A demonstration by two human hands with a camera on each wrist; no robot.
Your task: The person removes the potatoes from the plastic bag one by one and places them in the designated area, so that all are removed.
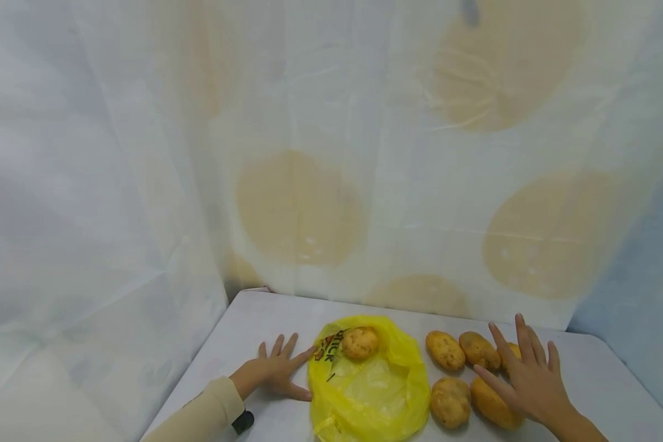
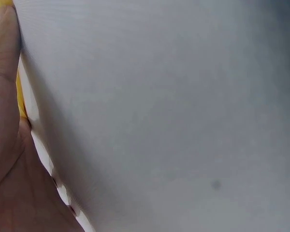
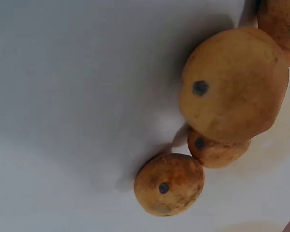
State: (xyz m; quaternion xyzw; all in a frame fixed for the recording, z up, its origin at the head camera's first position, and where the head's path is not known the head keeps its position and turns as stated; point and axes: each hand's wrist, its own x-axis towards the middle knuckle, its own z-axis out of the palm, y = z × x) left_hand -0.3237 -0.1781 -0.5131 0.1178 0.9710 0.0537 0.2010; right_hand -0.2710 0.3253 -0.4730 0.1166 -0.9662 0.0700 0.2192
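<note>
A yellow plastic bag (image 1: pixel 372 393) with dark printing lies spread on the table. One potato (image 1: pixel 360 342) is at the bag's far end; whether it is inside or on top I cannot tell. My left hand (image 1: pixel 279 371) rests on the table at the bag's left side, fingers spread, index fingertip and thumb at its edge. In the left wrist view part of that hand (image 2: pixel 5 145) shows along the left border. My right hand (image 1: pixel 533 380) is spread over the right side of the potato group, holding nothing. Several potatoes (image 3: pixel 234 84) fill the right of the right wrist view.
To the bag's right, loose potatoes (image 1: pixel 450 402) sit close together on the white table (image 1: pixel 602 380). A pale sheet with yellow circles (image 1: pixel 398 215) hangs behind the table, and white sheeting (image 1: pixel 88 245) hangs on the left. A small black object (image 1: pixel 244 422) is by the left sleeve.
</note>
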